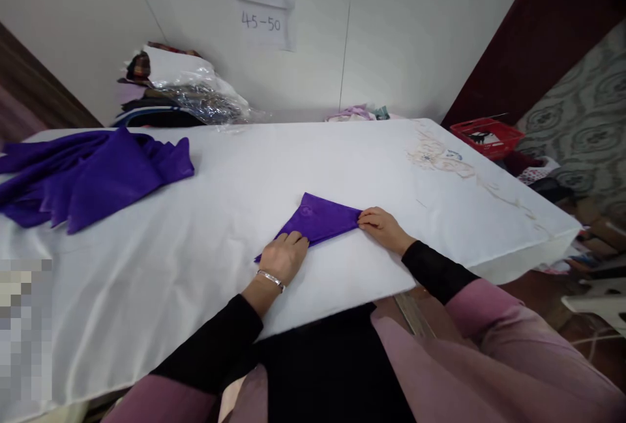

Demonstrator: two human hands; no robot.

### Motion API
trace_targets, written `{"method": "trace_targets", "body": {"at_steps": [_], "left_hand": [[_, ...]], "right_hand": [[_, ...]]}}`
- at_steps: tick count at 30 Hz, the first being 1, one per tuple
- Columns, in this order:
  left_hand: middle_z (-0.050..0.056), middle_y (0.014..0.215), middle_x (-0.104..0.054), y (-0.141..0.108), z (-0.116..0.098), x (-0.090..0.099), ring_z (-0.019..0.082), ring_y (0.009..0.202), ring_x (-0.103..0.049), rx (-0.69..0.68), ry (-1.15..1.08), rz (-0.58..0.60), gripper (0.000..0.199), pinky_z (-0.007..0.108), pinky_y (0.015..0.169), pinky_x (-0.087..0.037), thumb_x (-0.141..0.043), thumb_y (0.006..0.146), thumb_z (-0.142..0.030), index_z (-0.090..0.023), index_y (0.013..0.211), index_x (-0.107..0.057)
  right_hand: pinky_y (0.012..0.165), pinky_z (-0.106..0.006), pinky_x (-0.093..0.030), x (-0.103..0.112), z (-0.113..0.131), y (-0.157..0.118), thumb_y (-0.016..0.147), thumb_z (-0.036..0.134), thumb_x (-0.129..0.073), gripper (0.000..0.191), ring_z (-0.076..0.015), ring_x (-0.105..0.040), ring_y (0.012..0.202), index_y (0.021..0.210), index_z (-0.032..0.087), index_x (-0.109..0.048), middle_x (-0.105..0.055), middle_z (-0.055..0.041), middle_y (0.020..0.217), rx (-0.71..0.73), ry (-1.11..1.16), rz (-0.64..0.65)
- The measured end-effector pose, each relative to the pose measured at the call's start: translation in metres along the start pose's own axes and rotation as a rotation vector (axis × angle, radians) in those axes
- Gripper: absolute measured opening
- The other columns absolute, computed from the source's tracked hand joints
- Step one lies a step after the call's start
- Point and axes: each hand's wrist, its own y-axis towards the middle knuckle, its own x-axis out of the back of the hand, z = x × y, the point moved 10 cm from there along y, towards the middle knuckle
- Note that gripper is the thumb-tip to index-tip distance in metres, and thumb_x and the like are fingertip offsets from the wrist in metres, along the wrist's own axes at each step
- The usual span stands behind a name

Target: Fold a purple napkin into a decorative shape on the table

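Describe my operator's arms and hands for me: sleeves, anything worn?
Both the left hand and the right hand are ungloved. A shiny, silvery bracelet circles the left wrist; none shows on the right. Each forearm has a plain black sleeve, left and right, meeting dusty-pink fabric higher up. No cables or markings show on either arm.

And here's the desk (342, 156), draped in a white tablecloth (156, 279), floral pattern (443, 161) trailing down the right side! Far left, a rumpled heap of purple cloth (112, 175); front and centre, one folded purple napkin (323, 218)!
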Motion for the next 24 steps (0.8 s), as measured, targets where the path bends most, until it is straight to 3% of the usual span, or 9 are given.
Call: {"method": "trace_targets", "body": {"at_steps": [6,11,17,20,24], "left_hand": [[0.004,0.085,-0.063,0.0,-0.002,0.005,0.016,0.071,-0.051,0.011,-0.004,-0.004,0.028,0.027,0.058,-0.036,-0.04,0.091,-0.024,-0.023,0.086,-0.067],[0.006,0.094,-0.064,-0.006,-0.002,0.008,0.019,0.078,-0.054,0.004,-0.095,-0.022,0.025,0.03,0.061,-0.042,-0.043,0.09,-0.03,-0.022,0.097,-0.066],[0.006,0.095,-0.066,-0.011,0.0,0.006,0.018,0.079,-0.055,-0.026,-0.076,-0.035,0.025,0.03,0.063,-0.043,-0.042,0.091,-0.026,-0.022,0.1,-0.065],[0.005,0.093,-0.066,-0.011,0.001,0.005,0.017,0.077,-0.055,-0.018,-0.046,-0.034,0.028,0.029,0.063,-0.042,-0.039,0.093,-0.026,-0.021,0.093,-0.067],[0.005,0.089,-0.065,-0.009,0.001,0.004,0.017,0.077,-0.054,-0.005,-0.057,-0.013,0.026,0.029,0.061,-0.042,-0.042,0.091,-0.027,-0.02,0.084,-0.066]], "right_hand": [[0.08,-0.035,-0.049,-0.002,0.005,0.0,0.086,0.022,-0.053,0.018,-0.0193,-0.059,0.09,0.088,0.023,-0.071,-0.065,-0.0068,0.097,0.035,-0.052,0.048],[0.082,-0.038,-0.049,-0.004,0.011,-0.003,0.09,0.026,-0.047,0.024,-0.0211,-0.058,0.095,0.096,0.024,-0.071,-0.064,-0.0081,0.103,0.072,-0.102,0.088],[0.083,-0.041,-0.048,-0.004,0.026,-0.005,0.091,0.03,-0.044,0.028,-0.0237,-0.056,0.099,0.105,0.023,-0.068,-0.062,-0.0104,0.108,0.115,-0.172,0.12],[0.086,-0.039,-0.046,-0.003,0.034,-0.004,0.091,0.031,-0.045,0.028,-0.0234,-0.055,0.101,0.1,0.021,-0.07,-0.061,-0.0109,0.111,0.113,-0.147,0.138],[0.082,-0.035,-0.045,-0.005,0.027,0.003,0.091,0.035,-0.046,0.029,-0.0202,-0.057,0.093,0.08,0.022,-0.07,-0.063,-0.0065,0.101,-0.026,-0.078,0.131]]}}
